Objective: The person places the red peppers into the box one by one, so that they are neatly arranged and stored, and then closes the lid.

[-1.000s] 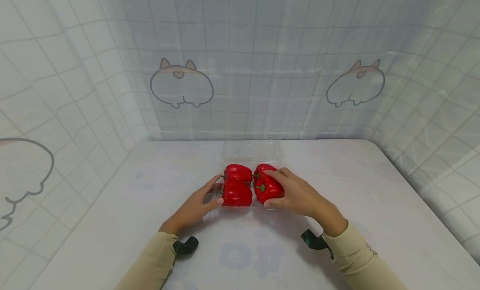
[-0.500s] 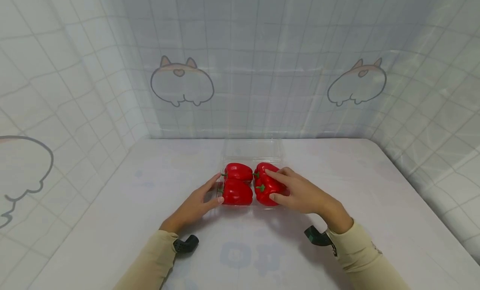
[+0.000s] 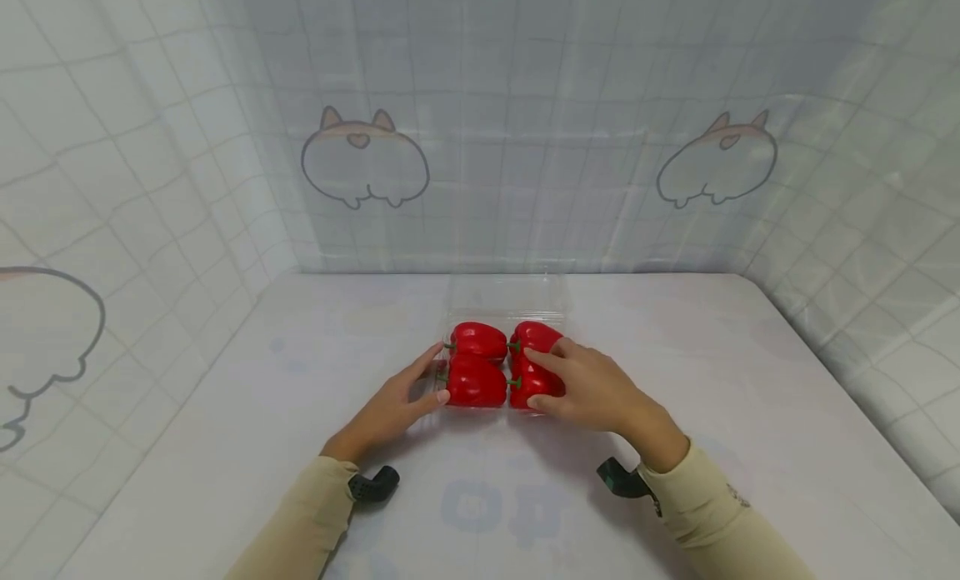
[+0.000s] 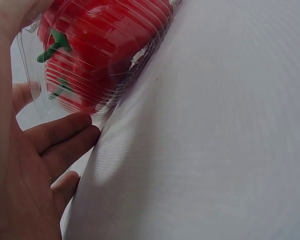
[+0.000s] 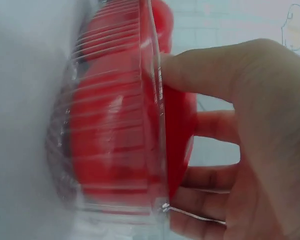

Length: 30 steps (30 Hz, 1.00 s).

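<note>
Several red bell peppers lie in a clear plastic container (image 4: 152, 30) whose lid (image 3: 506, 296) stands raised at the back. On the left side are a near pepper (image 3: 476, 385) and a far pepper (image 3: 481, 340). My right hand (image 3: 603, 392) grips the near right pepper (image 3: 527, 382), thumb in front and fingers over its right side; its green stem points left. Partly behind those fingers sits the far right pepper (image 3: 537, 335). With fingers mostly straight, my left hand (image 3: 386, 413) rests against the container's left wall, thumb at the near corner.
A white cloth with faint print covers the table (image 3: 480, 513). Grid-patterned curtains (image 3: 487, 147) enclose the back and both sides. Each wrist carries a dark camera mount, such as the left one (image 3: 373, 485).
The near right pepper has turned, its stem moving from facing up to pointing left. My right thumb came off it slightly, then closed on it again. The left hand has stayed put.
</note>
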### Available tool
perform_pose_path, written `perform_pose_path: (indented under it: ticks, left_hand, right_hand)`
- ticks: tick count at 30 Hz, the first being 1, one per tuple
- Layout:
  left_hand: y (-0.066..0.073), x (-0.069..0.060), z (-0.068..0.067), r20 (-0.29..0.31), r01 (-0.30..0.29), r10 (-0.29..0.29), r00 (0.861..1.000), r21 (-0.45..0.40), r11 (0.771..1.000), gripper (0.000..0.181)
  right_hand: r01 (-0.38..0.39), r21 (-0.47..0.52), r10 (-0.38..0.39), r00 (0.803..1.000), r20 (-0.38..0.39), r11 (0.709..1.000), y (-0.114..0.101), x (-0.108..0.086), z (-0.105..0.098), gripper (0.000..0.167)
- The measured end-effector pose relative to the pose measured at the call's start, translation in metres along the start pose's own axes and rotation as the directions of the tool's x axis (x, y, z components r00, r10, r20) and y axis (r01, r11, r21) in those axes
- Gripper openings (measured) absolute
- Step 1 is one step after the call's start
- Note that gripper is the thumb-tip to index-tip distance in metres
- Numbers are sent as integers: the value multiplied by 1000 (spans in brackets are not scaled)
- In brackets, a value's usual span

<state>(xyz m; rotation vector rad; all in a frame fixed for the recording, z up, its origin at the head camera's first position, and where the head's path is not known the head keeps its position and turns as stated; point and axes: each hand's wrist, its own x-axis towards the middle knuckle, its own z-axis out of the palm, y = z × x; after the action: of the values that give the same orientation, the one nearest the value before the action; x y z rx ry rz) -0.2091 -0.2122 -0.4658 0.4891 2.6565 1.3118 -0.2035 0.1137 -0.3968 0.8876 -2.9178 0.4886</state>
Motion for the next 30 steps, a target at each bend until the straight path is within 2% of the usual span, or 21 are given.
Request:
perform_pose_path:
  ticks: [3, 12, 22, 30]
  left_hand:
    - [1, 1, 0, 2, -6, 6, 1000, 5, 1000, 83]
    - [2, 2, 1, 4, -16, 16, 1000, 17, 1000, 82]
    - [1, 1, 1, -6, -30, 31, 1000, 32, 999, 81]
    - [1, -2, 2, -9, -19, 19, 1000, 29, 999, 82]
  right_hand:
    - [14, -17, -14, 1000, -10, 1000, 2, -1, 0, 72]
    - [11, 93, -11, 1000, 4, 996, 8, -5, -4, 60]
    - [62, 72, -61, 998, -17, 996, 3, -2, -1, 61]
    - [65, 56, -66, 998, 5, 996, 4, -2, 0, 63]
